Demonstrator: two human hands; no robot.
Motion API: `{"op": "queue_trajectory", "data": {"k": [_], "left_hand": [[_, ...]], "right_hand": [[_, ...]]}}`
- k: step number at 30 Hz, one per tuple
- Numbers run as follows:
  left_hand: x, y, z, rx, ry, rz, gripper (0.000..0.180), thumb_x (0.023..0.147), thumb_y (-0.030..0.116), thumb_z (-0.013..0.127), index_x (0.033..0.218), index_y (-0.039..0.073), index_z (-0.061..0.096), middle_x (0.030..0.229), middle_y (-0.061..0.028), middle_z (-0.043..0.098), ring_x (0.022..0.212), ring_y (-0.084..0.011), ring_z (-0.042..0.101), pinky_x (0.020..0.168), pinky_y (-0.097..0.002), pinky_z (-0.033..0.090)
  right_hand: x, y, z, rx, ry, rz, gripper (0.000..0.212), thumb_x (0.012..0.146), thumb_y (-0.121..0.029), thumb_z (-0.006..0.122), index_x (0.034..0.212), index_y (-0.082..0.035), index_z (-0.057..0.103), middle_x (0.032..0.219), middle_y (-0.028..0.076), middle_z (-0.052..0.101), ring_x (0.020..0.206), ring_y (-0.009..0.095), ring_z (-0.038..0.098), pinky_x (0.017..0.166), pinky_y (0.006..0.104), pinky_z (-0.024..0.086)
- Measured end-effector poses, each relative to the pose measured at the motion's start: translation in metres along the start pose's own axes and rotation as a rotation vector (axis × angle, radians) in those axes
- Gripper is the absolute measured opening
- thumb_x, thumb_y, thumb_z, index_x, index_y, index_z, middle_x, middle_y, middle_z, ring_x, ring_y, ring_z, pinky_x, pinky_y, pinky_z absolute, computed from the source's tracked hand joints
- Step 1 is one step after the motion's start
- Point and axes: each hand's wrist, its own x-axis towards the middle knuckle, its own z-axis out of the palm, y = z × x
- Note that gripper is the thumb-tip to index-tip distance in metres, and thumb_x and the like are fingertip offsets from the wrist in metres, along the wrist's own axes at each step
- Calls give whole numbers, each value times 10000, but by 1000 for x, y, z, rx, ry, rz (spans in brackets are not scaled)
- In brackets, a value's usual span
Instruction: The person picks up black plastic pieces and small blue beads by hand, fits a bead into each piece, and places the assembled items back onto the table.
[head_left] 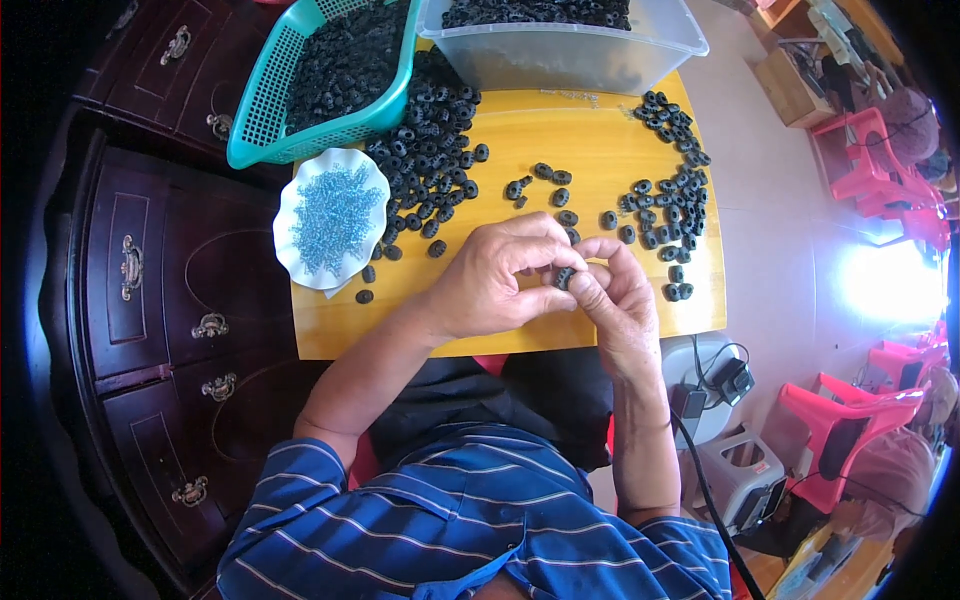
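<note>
My left forearm [375, 370] slants up and to the right from a bent elbow; my right forearm [645, 440] stands nearly upright. Both are bare. My left grip [490, 275] is observed back uppermost, fingers curled, thumb [545, 301] stretched toward the right. My right grip [622, 295] faces it, thumb angled up and leftward, index finger [612, 250] arched over. Both sets of fingertips meet closely in a pinch.

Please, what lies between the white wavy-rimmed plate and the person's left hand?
In the head view, several loose black oval pieces lie there on the yellow tabletop.
</note>
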Motion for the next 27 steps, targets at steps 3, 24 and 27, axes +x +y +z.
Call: {"op": "queue_trajectory", "data": {"k": [3, 24, 27], "left_hand": [[-1, 0, 1, -4, 10, -22, 281, 728, 23, 810, 992, 33, 714, 898, -35, 626, 752, -114, 603, 639, -243, 499], [-2, -6, 2, 10, 42, -28, 283, 726, 67, 834, 981, 53, 712, 902, -27, 629, 739, -106, 596, 620, -238, 482], [-3, -6, 2, 5, 34, -39, 286, 725, 68, 833, 984, 59, 712, 903, -26, 629, 744, -106, 593, 627, -238, 484]], "right_hand": [[1, -1, -1, -26, -21, -1, 247, 992, -56, 567, 1218, -12, 479, 1043, 116, 697, 1011, 151, 653, 922, 275, 481], [-1, 1, 0, -64, 62, 56, 249, 1045, -213, 488, 1216, -41, 544, 1015, 25, 644, 918, 78, 578, 829, 231, 440], [-2, 0, 3, -42, 90, 64, 292, 1041, -255, 492, 1248, -57, 551, 982, 16, 652, 893, 83, 604, 829, 240, 461]]}}
